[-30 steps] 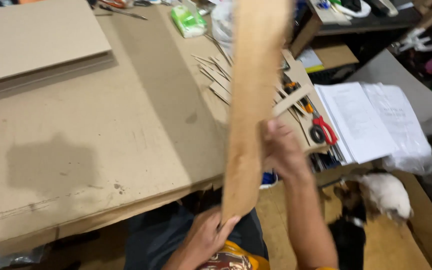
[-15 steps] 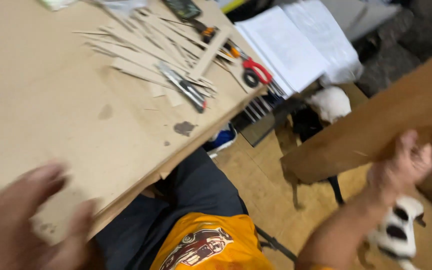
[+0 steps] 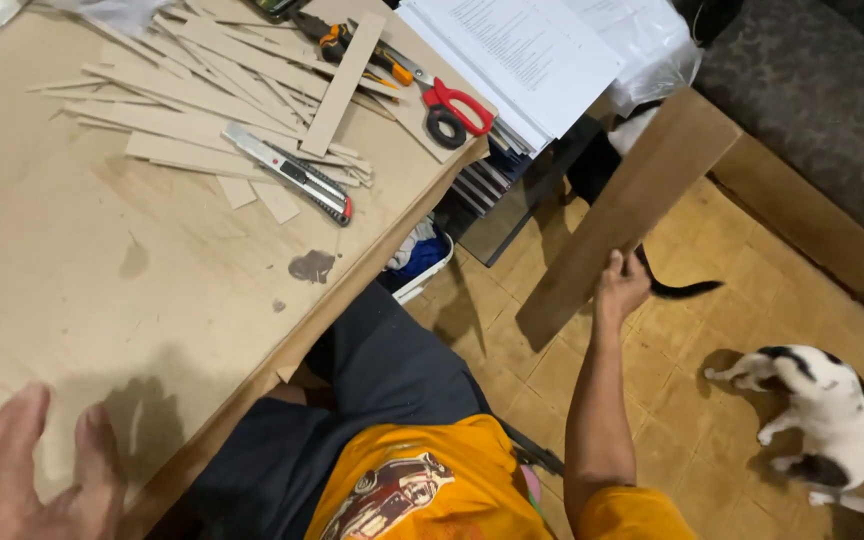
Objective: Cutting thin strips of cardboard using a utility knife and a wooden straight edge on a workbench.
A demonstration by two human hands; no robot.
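From my feed, the wide tan fibreboard worktop [image 3: 102,290] fills the left of the view. Beyond its edge, the long brown wooden plank [image 3: 642,195] slants above the yellow tiled floor [image 3: 742,300], clear of the worktop, its upper end near the stack of white printed paper sheets [image 3: 522,50]. My right hand [image 3: 620,288] clamps the plank near its lower end, fingers wrapped round the edge. My left hand [image 3: 27,475] hovers just above the near worktop, fingers spread and holding nothing. A white cat with black patches [image 3: 812,410] lies on the tiles to the right. Thin cardboard strips [image 3: 202,100] litter the far worktop, with a grey utility knife [image 3: 287,172] among them and red-handled scissors [image 3: 447,105] beside.
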